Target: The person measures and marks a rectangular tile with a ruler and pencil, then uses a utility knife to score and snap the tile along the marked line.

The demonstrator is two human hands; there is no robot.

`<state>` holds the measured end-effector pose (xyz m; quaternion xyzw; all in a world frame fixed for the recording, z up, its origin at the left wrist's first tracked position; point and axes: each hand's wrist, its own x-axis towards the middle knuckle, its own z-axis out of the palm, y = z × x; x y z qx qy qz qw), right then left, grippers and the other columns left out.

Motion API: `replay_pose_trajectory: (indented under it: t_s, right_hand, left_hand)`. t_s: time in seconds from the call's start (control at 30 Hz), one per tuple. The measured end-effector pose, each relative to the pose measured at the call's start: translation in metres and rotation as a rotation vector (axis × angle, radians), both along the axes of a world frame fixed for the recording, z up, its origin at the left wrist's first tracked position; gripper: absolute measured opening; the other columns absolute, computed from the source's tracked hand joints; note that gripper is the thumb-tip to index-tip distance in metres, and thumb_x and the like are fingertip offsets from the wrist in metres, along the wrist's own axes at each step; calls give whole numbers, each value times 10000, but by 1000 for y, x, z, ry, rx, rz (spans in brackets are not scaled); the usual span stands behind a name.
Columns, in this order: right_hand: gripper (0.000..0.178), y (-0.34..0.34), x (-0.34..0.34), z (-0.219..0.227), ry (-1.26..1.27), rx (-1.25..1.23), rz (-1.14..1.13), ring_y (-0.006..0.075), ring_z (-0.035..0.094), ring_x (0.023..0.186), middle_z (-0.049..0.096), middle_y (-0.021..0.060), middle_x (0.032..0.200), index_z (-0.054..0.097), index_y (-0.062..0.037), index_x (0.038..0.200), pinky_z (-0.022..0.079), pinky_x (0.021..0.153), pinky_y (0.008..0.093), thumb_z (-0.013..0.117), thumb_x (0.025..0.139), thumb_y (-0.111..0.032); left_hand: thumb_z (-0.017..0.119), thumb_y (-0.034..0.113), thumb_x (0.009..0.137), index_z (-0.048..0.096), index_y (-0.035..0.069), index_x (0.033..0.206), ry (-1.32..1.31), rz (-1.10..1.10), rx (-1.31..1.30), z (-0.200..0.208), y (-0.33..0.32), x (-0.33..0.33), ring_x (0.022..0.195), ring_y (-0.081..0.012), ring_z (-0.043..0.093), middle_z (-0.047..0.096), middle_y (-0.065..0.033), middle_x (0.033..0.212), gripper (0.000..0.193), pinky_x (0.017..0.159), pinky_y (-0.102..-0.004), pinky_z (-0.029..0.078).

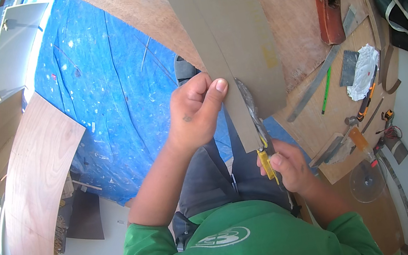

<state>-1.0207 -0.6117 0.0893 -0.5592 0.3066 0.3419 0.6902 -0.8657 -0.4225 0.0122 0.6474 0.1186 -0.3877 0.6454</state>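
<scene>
A long grey-brown sheet (242,30) reaches from the top of the view down toward my body. A slit runs up it from its near end, parting a narrow strip on the left from the wider piece. My left hand (193,110) pinches that strip between thumb and fingers, with the thumb on top. My right hand (290,167) is closed around the yellow handles of a pair of dark metal snips (251,106). The blades point away from me and lie in the slit, their tip close to my left thumb. Part of the handles is hidden by my fingers.
Under the sheet lies a wooden board (291,23). Right of it are a red-brown hand plane (328,6), a metal straightedge (314,83), a green pencil (326,89) and a crumpled white wrapper (364,70). Blue sheeting (97,91) covers the floor; a curved plywood panel (38,191) stands left.
</scene>
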Motion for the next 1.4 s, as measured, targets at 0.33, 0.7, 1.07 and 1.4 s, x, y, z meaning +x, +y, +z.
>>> replay_pose_trajectory:
  t_s: [0.33, 0.7, 1.07, 1.4]
  right_hand:
    - [472, 2, -2, 1, -16, 5, -36, 125, 606, 675, 610, 56, 748, 630, 2, 949, 455, 605, 283, 556, 1019, -458]
    - [479, 5, -4, 1, -18, 39, -79, 132, 622, 674, 635, 67, 811, 641, 28, 1060, 478, 592, 287, 555, 1026, -443]
    - [466, 5, 1, 1, 11, 57, -65, 137, 604, 710, 619, 65, 818, 630, 5, 1030, 472, 637, 298, 517, 1020, -446]
    - [476, 3, -2, 4, 43, 67, -55, 133, 603, 720, 605, 61, 809, 626, -5, 1037, 472, 642, 296, 522, 1018, -469]
  left_hand:
    - [624, 202, 1046, 559, 37, 757, -36, 28, -13, 3, -4, -1, 640, -52, 443, 544, 27, 665, 340, 554, -261, 378]
    - [623, 194, 1049, 563, 34, 763, -18, 46, -31, 3, -5, -1, 647, -55, 465, 550, 24, 669, 334, 564, -259, 394]
    - [622, 200, 1049, 591, 24, 796, -49, 44, 20, 1, -4, -8, 652, -54, 461, 552, 29, 682, 310, 570, -256, 394]
    - [617, 197, 1054, 613, 21, 827, -76, 76, 73, 3, -10, -16, 659, -51, 461, 556, 33, 696, 288, 579, -248, 395]
